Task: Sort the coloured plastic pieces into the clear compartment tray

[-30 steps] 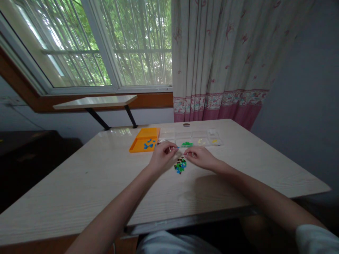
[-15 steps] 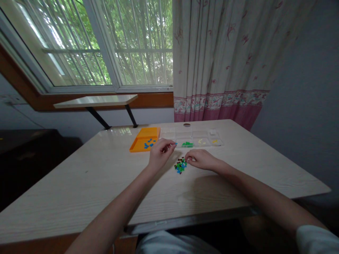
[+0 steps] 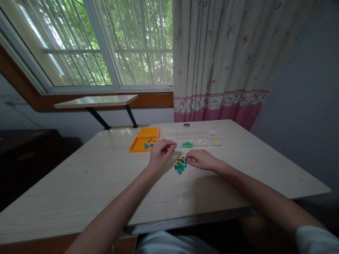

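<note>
A pale worktop [image 3: 106, 190] is filling the lower view, and behind it a curtain [image 3: 217, 56] is hanging beside a window [image 3: 140, 42]. Toward the far edge, a clear box [image 3: 182, 134] with compartments is lying, and an orange box [image 3: 147, 133] is sitting just at its left. The left hand [image 3: 161, 150] is hovering in front of the boxes. The right hand [image 3: 202, 158] is reaching to the right edge of a pile [image 3: 180, 165]; its fingers are curling, but whether this grip is grasping something, I cannot tell. The pile is mixing brown, green and blue bits on the worktop. Green pieces [image 3: 187, 144], pale pieces [image 3: 201, 141] and yellow pieces [image 3: 214, 141] are occupying separate compartments of the clear box; blue pieces [image 3: 146, 145] are lying in the orange box. One blue piece [image 3: 176, 144] is being pinched in the grip of the left hand, at the fingertips.
</note>
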